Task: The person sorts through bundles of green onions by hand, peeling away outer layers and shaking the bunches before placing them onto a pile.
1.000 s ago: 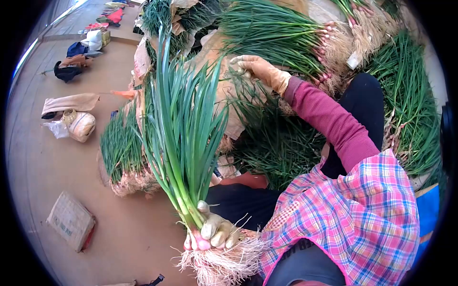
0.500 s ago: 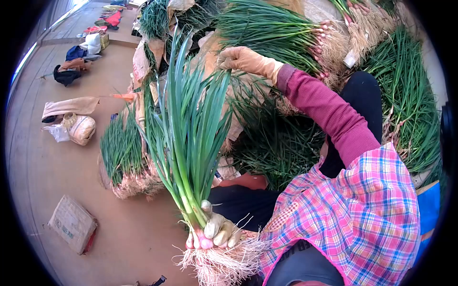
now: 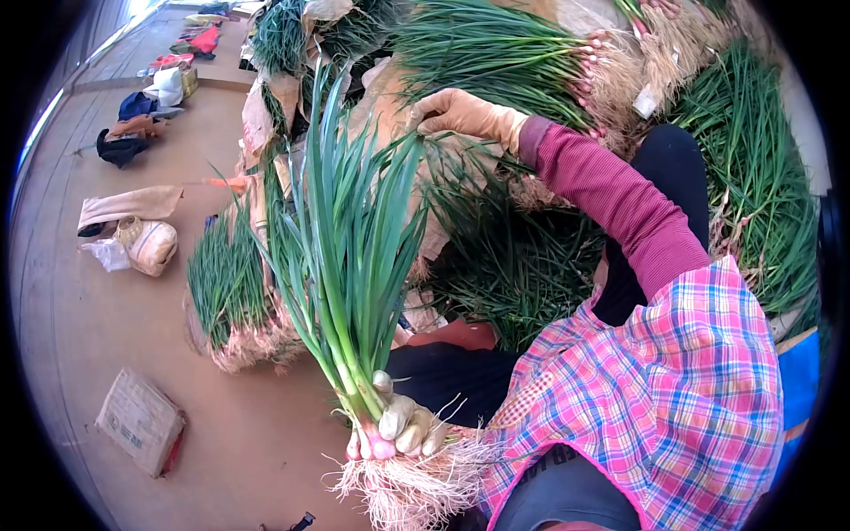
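Observation:
A bunch of green onions (image 3: 354, 265) stands upright in the middle, with pink bulbs and pale roots at the bottom. My left hand (image 3: 412, 427), in a pale glove, is closed round its lower stems just above the bulbs; the fingers show and the palm is hidden. Higher up, my right hand (image 3: 460, 117), in a tan glove, pinches a leaf tip at the bunch's upper right edge. Behind the bunch lies a dark heap of loose green leaves (image 3: 513, 265).
Onion bundles lie at the top (image 3: 496, 62) and right (image 3: 753, 177). A smaller bundle (image 3: 230, 283) stands left of the held bunch. On the brown floor (image 3: 239, 434) are a flat carton (image 3: 142, 420), a cloth-wrapped item (image 3: 149, 243) and dark clothing (image 3: 128, 142).
My right hand has shifted very slightly to the right, its fingers more bent over the leaf tip. The bunch and my left hand have barely moved.

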A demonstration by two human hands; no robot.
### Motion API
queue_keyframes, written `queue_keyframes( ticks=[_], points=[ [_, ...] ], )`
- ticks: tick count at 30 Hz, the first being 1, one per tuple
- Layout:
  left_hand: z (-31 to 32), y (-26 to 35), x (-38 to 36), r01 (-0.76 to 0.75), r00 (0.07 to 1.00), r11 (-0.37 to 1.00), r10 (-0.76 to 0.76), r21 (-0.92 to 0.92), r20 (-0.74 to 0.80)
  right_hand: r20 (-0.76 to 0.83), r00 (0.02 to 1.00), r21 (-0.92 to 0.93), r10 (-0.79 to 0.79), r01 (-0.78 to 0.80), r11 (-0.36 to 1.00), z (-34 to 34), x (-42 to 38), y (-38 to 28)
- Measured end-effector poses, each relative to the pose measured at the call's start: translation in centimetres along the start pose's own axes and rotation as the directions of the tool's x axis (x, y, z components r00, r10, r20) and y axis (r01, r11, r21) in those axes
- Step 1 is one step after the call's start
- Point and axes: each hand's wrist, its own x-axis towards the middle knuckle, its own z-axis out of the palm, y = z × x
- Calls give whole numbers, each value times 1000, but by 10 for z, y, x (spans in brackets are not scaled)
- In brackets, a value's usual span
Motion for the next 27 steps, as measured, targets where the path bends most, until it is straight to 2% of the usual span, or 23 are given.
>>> queue_keyframes(
  ticks=[2,3,4,5,7,8,10,12,13,14,15,16,17,18,20,22,23,24,25,26,27],
  points=[
    [0,-1,1,5,1000,1000,-5,-3,2,-68,997,-6,24,-25,1000,-2,0,5],
    [-2,-1,1,6,1000,1000,-6,-1,1,-132,990,57,39,-32,998,-3,2,8],
    [-2,-1,1,4,1000,1000,-4,-1,0,-134,990,56,39,-32,998,-7,2,10],
    [-3,-1,1,5,1000,1000,-5,-1,-1,-268,962,-19,49,-56,998,-12,0,12],
    [-4,-2,2,6,1000,1000,-6,3,-2,-545,838,-156,-4,-97,983,-19,2,18],
    [-4,-2,2,6,1000,1000,-6,1,-1,-685,728,-254,-15,-219,942,-29,0,26],
    [-6,-5,2,11,1000,1000,-11,1,0,-828,561,-281,-7,-404,870,-60,-8,50],
    [-8,-5,1,15,1000,1000,-14,9,-2,-724,657,-83,210,-385,919,-75,-23,70],
    [-7,-3,3,14,1000,1000,-14,14,-3,-608,700,-27,376,-491,871,-66,-32,61],
    [-9,-6,0,15,1000,1000,-15,17,-9,-479,736,-84,479,-581,809,-57,-35,59],
    [-9,-4,1,14,1000,1000,-14,20,-13,-222,814,210,537,-498,841,-53,-44,73],
    [-11,-7,-2,13,1000,1000,-13,15,-22,-112,817,168,565,-545,821,-28,-49,45],
    [-12,-7,-2,17,1000,1000,-17,18,-17,-98,868,190,487,-464,865,-8,-49,47],
    [-13,-10,-3,15,1000,1000,-14,23,-26,-137,895,114,425,-412,904,13,-49,36],
    [-13,-18,3,-3,999,999,5,38,-52,-111,943,162,314,-295,942,29,-38,35],
    [-8,-21,1,5,980,993,18,115,-198,-257,917,106,306,-288,952,21,-29,40],
    [-17,-28,-6,-49,975,991,75,126,-211,-423,823,197,378,-324,925,21,-30,33],
    [-19,-33,-7,-69,964,996,80,52,-255,-478,792,246,379,-294,924,4,-35,40],
    [-24,-38,-6,-105,964,993,117,59,-240,-617,693,177,372,-339,924,-16,-42,56],
    [-34,-43,-2,-79,951,994,99,78,-293,-617,684,-68,390,-540,839,-48,-54,78],
    [-44,-46,1,-52,934,994,82,92,-349,-587,798,-621,135,-551,558,-51,-66,64]
  ],
)
